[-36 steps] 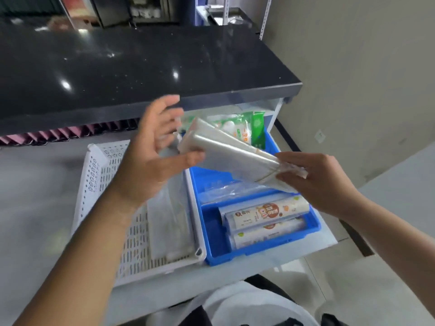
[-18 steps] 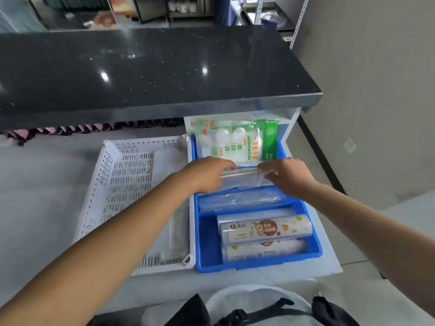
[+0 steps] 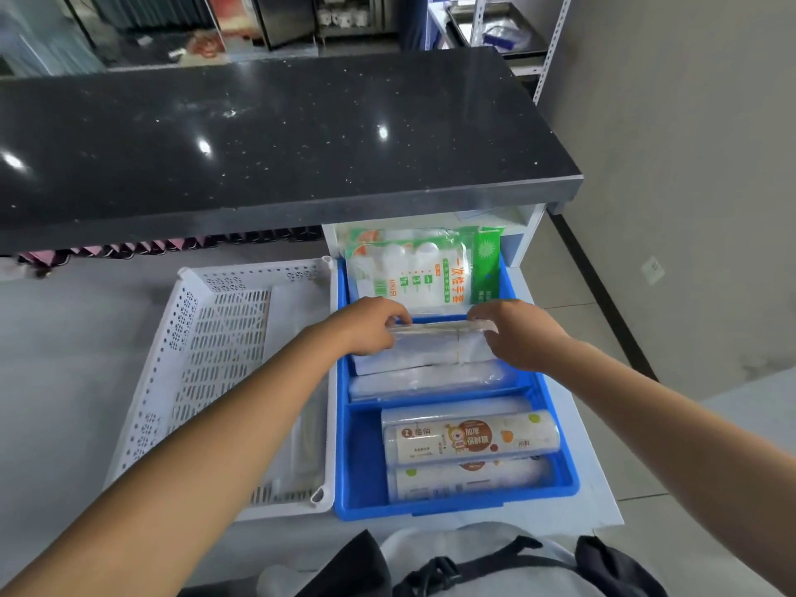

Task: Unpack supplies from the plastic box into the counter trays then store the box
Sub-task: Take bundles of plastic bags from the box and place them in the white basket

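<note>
A blue divided tray [image 3: 555, 476] lies on the low counter. In its middle compartment rests a clear plastic bag bundle [image 3: 430, 351], tilted on edge. My left hand [image 3: 370, 327] grips its left end and my right hand [image 3: 517, 333] pinches its right end. Another clear pack [image 3: 426, 383] lies just in front of the bundle. The far compartment holds green-and-white glove packs [image 3: 413, 273]. In the near compartment lie rolls of cling film [image 3: 469, 439]. Left of the blue tray sits a white perforated basket [image 3: 185, 338] with a flat clear pack [image 3: 308, 433] along its right side.
A black stone countertop [image 3: 267, 135] overhangs the low grey shelf [image 3: 77, 351] that bears the trays. A white wall and tiled floor [image 3: 577, 321] are to the right. Metal shelving [image 3: 508, 32] stands at the back. A grey bag [image 3: 452, 562] hangs at my waist.
Both hands carried the clear bag bundle from above the trays down into the blue tray's middle compartment. The bundle now rests there with both hands still on its ends.
</note>
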A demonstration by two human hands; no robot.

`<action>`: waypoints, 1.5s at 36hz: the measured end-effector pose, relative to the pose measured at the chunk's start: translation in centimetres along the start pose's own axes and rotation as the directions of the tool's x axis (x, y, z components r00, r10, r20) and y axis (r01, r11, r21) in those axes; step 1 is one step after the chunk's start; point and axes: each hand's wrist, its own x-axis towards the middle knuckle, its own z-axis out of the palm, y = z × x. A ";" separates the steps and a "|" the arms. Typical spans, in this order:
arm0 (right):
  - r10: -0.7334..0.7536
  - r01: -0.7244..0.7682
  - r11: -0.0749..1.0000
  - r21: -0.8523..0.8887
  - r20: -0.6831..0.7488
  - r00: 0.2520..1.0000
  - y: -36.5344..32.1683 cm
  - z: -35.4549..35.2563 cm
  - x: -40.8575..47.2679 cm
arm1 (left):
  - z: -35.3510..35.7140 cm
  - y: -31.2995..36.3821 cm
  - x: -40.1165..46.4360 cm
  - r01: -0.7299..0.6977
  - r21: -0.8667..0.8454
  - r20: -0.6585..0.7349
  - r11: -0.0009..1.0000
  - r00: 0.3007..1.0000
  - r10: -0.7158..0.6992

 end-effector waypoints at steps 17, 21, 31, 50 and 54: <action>-0.106 0.127 0.982 0.137 -0.152 0.983 -0.4 1.9 -3.8 | 5.3 1.9 -6.5 -0.039 -0.142 -0.379 0.989 0.925 -0.018; -0.147 0.204 0.903 0.377 -0.174 0.974 -2.3 0.4 -6.5 | 6.3 3.6 -11.7 -0.057 -0.361 -0.519 0.931 0.842 -0.150; -0.424 0.364 0.685 0.632 -0.060 0.903 -7.4 1.7 -11.9 | 14.7 4.7 -23.4 0.231 -0.588 -0.502 0.775 0.647 -0.574; -0.742 0.643 0.662 0.384 0.221 0.632 -28.7 9.9 -22.7 | 25.2 -4.3 -45.7 0.423 -0.773 -0.311 0.472 0.397 -0.864; -0.746 0.685 0.664 0.299 0.328 0.580 -34.9 13.8 -26.3 | 28.7 -7.1 -52.1 0.495 -0.752 -0.293 0.436 0.341 -0.893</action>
